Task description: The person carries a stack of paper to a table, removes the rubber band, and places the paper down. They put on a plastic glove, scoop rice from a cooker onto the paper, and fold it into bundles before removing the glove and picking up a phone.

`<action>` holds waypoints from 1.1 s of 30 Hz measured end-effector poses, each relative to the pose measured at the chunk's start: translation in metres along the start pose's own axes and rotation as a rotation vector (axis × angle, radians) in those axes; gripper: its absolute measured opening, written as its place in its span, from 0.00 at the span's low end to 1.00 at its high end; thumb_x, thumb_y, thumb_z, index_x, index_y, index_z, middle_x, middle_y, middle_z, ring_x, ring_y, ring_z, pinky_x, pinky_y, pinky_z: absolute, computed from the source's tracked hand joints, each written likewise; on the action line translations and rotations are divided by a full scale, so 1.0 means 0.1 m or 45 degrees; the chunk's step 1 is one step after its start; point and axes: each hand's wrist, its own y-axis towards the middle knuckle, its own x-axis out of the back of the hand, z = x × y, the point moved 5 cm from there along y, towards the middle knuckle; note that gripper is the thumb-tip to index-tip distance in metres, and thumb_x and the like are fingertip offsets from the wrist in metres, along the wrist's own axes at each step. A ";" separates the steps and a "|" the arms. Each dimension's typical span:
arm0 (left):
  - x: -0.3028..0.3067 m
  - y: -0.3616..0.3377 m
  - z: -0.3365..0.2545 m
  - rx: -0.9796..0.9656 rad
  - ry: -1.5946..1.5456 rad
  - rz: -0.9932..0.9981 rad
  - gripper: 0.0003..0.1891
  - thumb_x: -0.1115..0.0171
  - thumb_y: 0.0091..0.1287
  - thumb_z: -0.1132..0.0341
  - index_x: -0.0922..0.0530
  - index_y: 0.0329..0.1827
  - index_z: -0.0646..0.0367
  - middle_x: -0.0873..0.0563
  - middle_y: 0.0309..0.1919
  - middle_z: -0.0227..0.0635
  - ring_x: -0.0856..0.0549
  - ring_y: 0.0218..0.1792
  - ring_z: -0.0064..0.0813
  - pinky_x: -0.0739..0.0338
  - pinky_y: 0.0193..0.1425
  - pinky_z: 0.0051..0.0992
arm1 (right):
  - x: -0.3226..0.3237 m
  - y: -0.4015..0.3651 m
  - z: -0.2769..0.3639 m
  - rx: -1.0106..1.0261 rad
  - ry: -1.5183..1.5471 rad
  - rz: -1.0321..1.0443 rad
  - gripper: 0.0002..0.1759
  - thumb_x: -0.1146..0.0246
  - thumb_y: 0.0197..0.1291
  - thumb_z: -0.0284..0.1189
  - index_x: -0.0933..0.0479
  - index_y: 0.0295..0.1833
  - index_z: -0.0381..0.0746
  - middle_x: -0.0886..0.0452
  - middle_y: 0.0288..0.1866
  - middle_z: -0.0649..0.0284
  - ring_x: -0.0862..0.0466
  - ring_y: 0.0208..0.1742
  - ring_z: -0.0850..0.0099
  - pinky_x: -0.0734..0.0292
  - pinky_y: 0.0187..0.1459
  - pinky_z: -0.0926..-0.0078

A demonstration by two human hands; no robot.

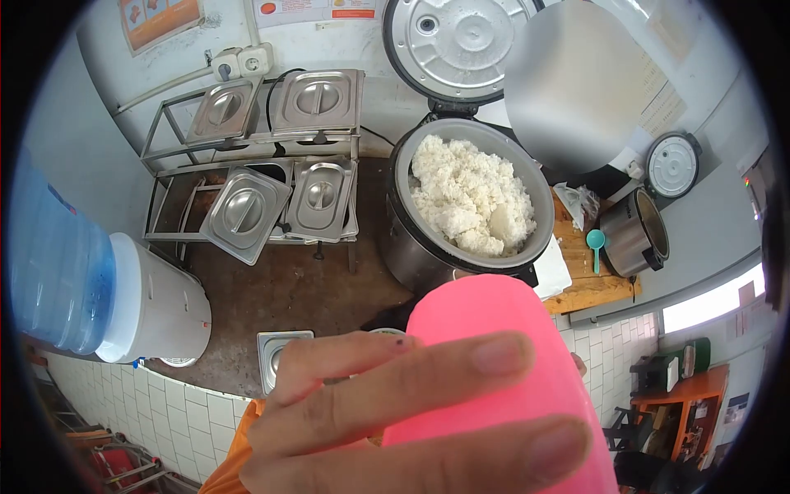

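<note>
My left hand [395, 412] comes up from the lower left, very close to the camera, its fingers pressed across a smooth bright pink object [477, 309] with a rounded top. What the pink object is cannot be made out. One fingertip shows at its right edge; most of that hand is hidden, and whose finger it is stays unclear. Beyond the pink object, a large round cooker [403, 239] stands with its lid [469, 37] raised. White cooked rice [473, 198] is heaped inside it.
Lidded metal pans [317, 103] sit on a two-level rack [169, 169] at the back left. A blue water bottle [62, 263] and a white bucket [169, 305] are at left. At right are a smaller cooker [629, 239] and a turquoise scoop [596, 247]. A metal container [271, 354] lies near the front edge.
</note>
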 end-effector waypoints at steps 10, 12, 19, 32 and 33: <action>0.31 -0.12 -0.04 0.244 -0.093 -0.187 0.21 0.40 0.72 0.61 0.34 0.65 0.44 0.19 0.53 0.54 0.18 0.53 0.50 0.15 0.56 0.44 | -0.20 0.07 0.17 0.147 -0.004 0.093 0.34 0.46 0.75 0.43 0.50 0.73 0.33 0.39 0.71 0.42 0.33 0.73 0.50 0.38 0.70 0.51; 0.32 -0.20 -0.04 0.153 -0.142 -0.055 0.21 0.42 0.73 0.59 0.34 0.66 0.44 0.19 0.54 0.54 0.18 0.54 0.50 0.15 0.57 0.45 | -0.22 0.05 0.27 0.148 -0.021 0.105 0.34 0.45 0.74 0.42 0.50 0.72 0.33 0.39 0.71 0.42 0.33 0.73 0.50 0.38 0.70 0.51; 0.31 -0.34 -0.09 0.084 -0.115 -0.543 0.24 0.40 0.72 0.59 0.36 0.69 0.42 0.19 0.54 0.53 0.19 0.58 0.52 0.16 0.58 0.46 | -0.28 0.01 0.44 0.194 -0.025 0.131 0.33 0.44 0.74 0.39 0.50 0.72 0.34 0.38 0.71 0.42 0.33 0.73 0.50 0.39 0.70 0.51; 1.05 -0.78 -0.38 1.204 0.317 -0.284 0.20 0.50 0.78 0.60 0.34 0.69 0.55 0.21 0.58 0.53 0.17 0.54 0.52 0.16 0.50 0.50 | -0.53 0.11 0.19 0.070 -0.126 0.413 0.32 0.44 0.74 0.32 0.51 0.75 0.41 0.33 0.71 0.46 0.32 0.72 0.54 0.35 0.68 0.57; 1.17 -1.00 -0.33 1.293 0.386 -0.318 0.20 0.50 0.78 0.60 0.34 0.69 0.55 0.21 0.58 0.53 0.17 0.54 0.52 0.16 0.50 0.50 | -0.54 0.07 0.27 0.069 -0.008 0.420 0.27 0.46 0.75 0.33 0.46 0.73 0.39 0.29 0.69 0.47 0.27 0.67 0.59 0.33 0.66 0.62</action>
